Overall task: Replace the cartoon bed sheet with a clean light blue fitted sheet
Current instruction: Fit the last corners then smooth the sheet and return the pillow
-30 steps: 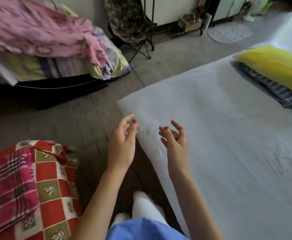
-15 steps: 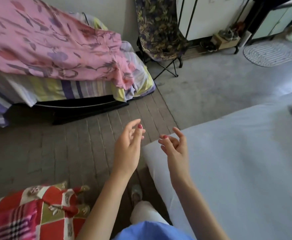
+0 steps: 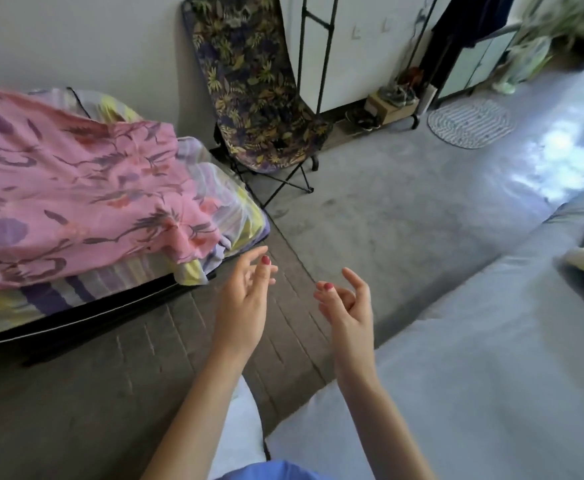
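Both hands are up in the air holding nothing: left hand (image 3: 240,306) and right hand (image 3: 347,317) have loosely spread, relaxed fingers (image 3: 332,293). The light blue sheet (image 3: 474,358) lies on the bed, lower right, under the right forearm, not touching the fingers.

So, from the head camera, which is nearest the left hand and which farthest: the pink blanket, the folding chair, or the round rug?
From the left hand:
1. Pink blanket, just to its left on the other bed.
2. Folding chair, ahead by the wall.
3. Round rug, far across the floor to the right.
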